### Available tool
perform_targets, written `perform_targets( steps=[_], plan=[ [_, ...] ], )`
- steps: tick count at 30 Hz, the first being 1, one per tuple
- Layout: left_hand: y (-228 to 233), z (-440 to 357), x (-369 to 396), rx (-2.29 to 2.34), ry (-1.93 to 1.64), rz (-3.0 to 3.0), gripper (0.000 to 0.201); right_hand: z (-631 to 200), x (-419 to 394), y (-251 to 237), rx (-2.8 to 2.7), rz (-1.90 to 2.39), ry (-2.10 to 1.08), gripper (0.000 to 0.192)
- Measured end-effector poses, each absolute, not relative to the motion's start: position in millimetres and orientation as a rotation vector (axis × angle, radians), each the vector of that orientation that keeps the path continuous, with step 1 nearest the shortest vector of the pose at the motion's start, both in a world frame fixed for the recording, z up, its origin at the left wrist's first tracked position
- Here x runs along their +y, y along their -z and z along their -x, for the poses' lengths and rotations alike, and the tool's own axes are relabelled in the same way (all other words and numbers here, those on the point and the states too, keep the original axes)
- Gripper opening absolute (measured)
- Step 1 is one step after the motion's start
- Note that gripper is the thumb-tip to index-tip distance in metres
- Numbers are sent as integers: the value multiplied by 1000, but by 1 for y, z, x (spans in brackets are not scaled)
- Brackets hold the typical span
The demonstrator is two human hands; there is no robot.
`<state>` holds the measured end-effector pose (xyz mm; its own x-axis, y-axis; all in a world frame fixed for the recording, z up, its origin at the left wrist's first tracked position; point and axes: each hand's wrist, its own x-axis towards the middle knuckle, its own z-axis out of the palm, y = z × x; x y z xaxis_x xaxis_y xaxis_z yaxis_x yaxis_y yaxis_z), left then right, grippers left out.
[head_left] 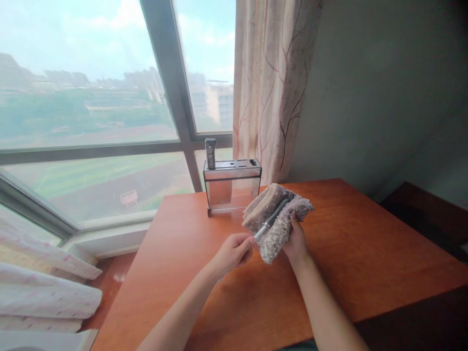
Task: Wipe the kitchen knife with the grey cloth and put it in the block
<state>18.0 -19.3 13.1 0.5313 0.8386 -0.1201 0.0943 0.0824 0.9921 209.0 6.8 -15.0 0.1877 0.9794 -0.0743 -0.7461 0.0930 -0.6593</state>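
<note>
My left hand (236,251) is closed in a pinch on the narrow metal shaft of a black-handled tool (276,213). Its kind is unclear, either a knife or a sharpening steel; my fingers cover much of the metal. The dark handle points up and right, lying across a fluffy grey and cream towel (277,240). My right hand (297,239) grips this folded towel from the right, thumb on top, with the other fingers hidden beneath it. Both are held above the table, in front of a clear knife block (234,195).
A second black handle (210,153) sticks up from the block's left slot. The block stands near the far edge of the reddish-brown wooden table (190,287). Behind are a window (91,107) and a patterned curtain (270,87); a grey wall (380,97) rises at the right.
</note>
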Motion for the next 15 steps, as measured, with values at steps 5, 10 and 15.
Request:
perform_targets(
  steps=[5, 10, 15],
  plan=[
    [-7, -14, -15, 1163, -860, -1904, 37, -209, 5, 10, -429, 696, -1282, 42],
    [-1, -11, -11, 1328, -1000, -2079, 21, -202, 8, 12, -460, 742, -1235, 38],
    [3, -12, -11, 1297, -998, -1959, 20, -200, 10, 13, -433, 813, -1160, 40]
  ],
)
